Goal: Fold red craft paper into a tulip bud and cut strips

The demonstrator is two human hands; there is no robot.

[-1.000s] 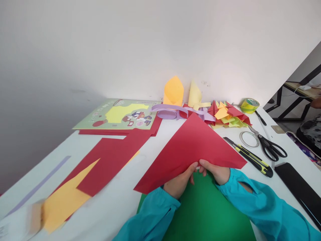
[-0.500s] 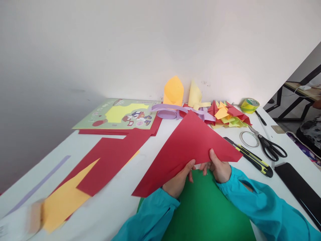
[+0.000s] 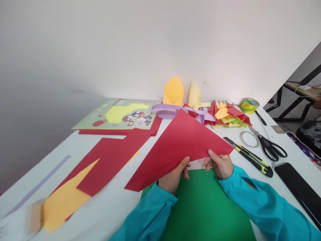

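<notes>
Head view: red paper (image 3: pixel 178 140) up in both hands, tilted, just beyond green sheet (image 3: pixel 205 207). Left hand (image 3: pixel 173 175) pinches lower edge, thumb on top; right hand (image 3: pixel 222 165) pinches same edge nearer right corner, and that corner overlaps cutter (image 3: pixel 248 156) in view! Good handling here, by my read: light, even grip, edge straight between thumbs, no stray creases, corner lifted clear of blade.

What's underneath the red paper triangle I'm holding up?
Below the red paper triangle, part of the green sheet and white tabletop show. Whatever lies directly behind the triangle is covered, so I can't tell.
</notes>
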